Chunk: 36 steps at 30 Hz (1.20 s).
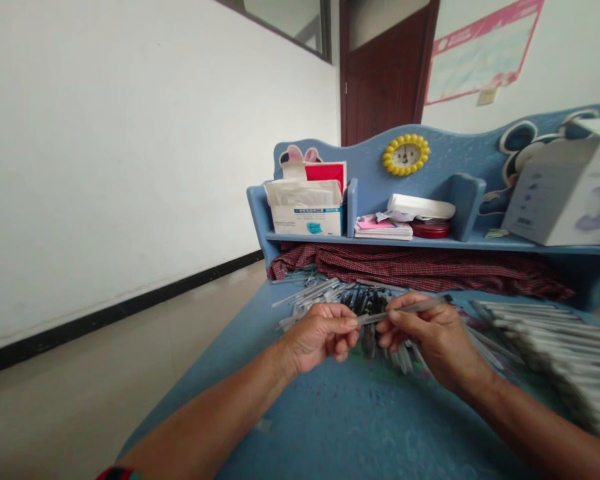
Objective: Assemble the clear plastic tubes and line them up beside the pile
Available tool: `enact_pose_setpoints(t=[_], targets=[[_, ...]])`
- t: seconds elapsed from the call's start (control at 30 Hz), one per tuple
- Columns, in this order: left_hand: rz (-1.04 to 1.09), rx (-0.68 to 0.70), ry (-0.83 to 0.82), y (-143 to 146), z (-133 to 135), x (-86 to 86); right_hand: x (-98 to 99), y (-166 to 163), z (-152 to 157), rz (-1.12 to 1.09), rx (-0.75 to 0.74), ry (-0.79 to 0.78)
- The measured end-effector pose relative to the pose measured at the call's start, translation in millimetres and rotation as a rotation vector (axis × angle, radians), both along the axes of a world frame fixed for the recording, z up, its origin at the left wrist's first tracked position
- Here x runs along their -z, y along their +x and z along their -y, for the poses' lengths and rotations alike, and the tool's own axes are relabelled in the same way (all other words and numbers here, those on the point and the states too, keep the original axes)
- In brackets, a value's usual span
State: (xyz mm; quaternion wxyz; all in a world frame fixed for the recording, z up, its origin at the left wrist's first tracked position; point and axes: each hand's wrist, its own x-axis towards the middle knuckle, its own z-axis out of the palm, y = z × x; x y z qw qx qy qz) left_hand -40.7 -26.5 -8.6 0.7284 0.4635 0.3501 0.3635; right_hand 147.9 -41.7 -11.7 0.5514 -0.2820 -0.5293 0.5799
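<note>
A slim translucent pen with a dark end at the right is held between my two hands over the desk. My left hand pinches its left tip between thumb and fingers. Around its middle, my right hand is closed with thumb and fingertips. Beneath and behind both hands lies a loose heap of clear pen parts, some with dark pieces among them. Fingers hide part of the heap and of the pen.
On the right of the blue desk are stacked rows of pens, partly blurred. A checked cloth lies under the shelf. The shelf bears a mask box, papers and a white box.
</note>
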Motion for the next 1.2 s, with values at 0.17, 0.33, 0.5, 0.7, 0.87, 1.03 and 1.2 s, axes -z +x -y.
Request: enact_pose_setpoints(t=[0.17,0.33,0.5,0.7,0.87,1.03,1.2], targets=[[-0.004,0.004,0.012,1.5,0.5,2.0,3.1,-2.6,-0.1,-0.042,0.001,-0.041],[0.019,0.004,0.007,3.9,1.4,2.7,1.8,-3.5,2.5,-0.060,-0.018,-0.068],[0.001,-0.005,0.021,3.3,-0.8,2.8,2.0,-5.8,1.4,-0.078,-0.020,-0.077],[-0.092,-0.026,0.114,0.4,-1.7,-7.4,-3.4,-8.8,-3.6,-0.115,-0.046,-0.034],[-0.174,-0.027,0.179,0.4,-4.4,-14.4,-12.0,-7.1,-8.1,-0.099,-0.072,0.003],[-0.203,-0.080,0.171,3.1,-5.3,-18.7,-24.5,5.1,-10.6,-0.051,-0.034,0.017],[-0.246,-0.086,0.200,3.2,-5.3,-19.6,-29.2,35.1,-14.1,0.096,0.127,0.058]])
